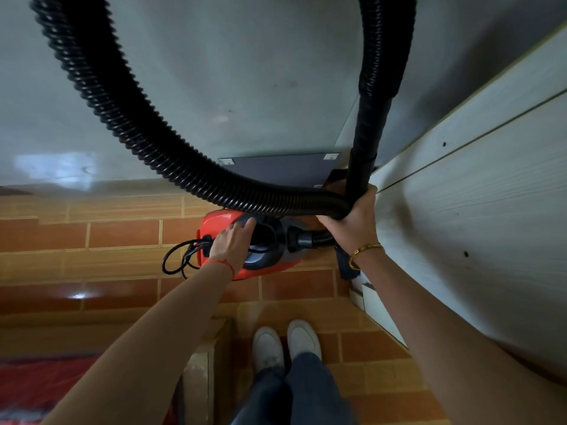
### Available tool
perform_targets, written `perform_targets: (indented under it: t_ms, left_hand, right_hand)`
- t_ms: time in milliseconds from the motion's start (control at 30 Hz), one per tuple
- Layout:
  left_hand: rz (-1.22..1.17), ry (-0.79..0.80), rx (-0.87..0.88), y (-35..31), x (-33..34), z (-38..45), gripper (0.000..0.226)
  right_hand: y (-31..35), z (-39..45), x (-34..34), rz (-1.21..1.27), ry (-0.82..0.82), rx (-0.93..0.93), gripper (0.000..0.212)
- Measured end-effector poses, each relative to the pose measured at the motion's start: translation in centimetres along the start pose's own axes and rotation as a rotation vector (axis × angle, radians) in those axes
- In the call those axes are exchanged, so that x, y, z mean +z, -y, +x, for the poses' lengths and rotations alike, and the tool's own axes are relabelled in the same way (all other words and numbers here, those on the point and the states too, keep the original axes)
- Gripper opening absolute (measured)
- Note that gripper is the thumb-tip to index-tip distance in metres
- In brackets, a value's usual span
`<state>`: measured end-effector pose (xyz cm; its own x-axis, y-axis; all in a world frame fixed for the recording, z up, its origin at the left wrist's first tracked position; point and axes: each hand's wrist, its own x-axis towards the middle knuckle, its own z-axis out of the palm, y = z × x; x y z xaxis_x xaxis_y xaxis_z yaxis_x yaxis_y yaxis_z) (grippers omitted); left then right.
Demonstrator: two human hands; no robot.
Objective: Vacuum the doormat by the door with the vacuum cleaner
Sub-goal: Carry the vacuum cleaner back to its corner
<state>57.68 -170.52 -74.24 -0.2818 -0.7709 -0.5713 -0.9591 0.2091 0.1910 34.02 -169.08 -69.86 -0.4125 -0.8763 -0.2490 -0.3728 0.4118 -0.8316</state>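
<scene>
Head camera looked straight down at a red canister vacuum cleaner with a dark grey top (227, 222) that sat on orange-brown floor tiles (122, 234), just ahead of the person's white shoes (285, 343). Left hand (231, 240) rested on the machine's dark carry handle, fingers laid over it; whether they curled fully round it could not be told. A thin red string circled that wrist. Right hand (352, 214) gripped the black ribbed hose (132, 118), fingers wrapped round it where the hose doubled back on itself; a gold bracelet (365, 250) sat on that wrist. Hose looped far up out of frame and came down again on the right. A black power cord (181, 259) lay coiled at the canister's left end. Pale wood-grain panel (475, 194) ran along the right side. A red patterned mat (36, 388) showed at the near left corner, well apart from the vacuum; whether it was the doormat could not be told.
</scene>
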Motion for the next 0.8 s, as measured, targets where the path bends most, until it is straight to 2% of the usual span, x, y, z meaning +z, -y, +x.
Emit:
perform_targets:
  t_ms: [200,433,600,800]
  left_hand:
    - [0.039,-0.021,0.020,-0.1,1.9,1.9,0.063]
    - [0.075,-0.012,0.031,0.5,3.9,3.3,0.053]
    - [0.130,-0.013,0.020,1.7,5.0,3.4,0.050]
    - [0.201,0.021,-0.056,3.0,5.0,3.2,0.043]
  right_hand:
    - [-2.8,0.1,0.9,-0.042,0.033,0.047,0.078]
    - [-5.0,0.1,2.1,-0.027,0.101,0.103,0.081]
    - [-5.8,-0.1,3.8,0.011,0.177,0.150,0.075]
    - [-5.5,-0.7,5.8,0.004,0.189,0.142,0.068]
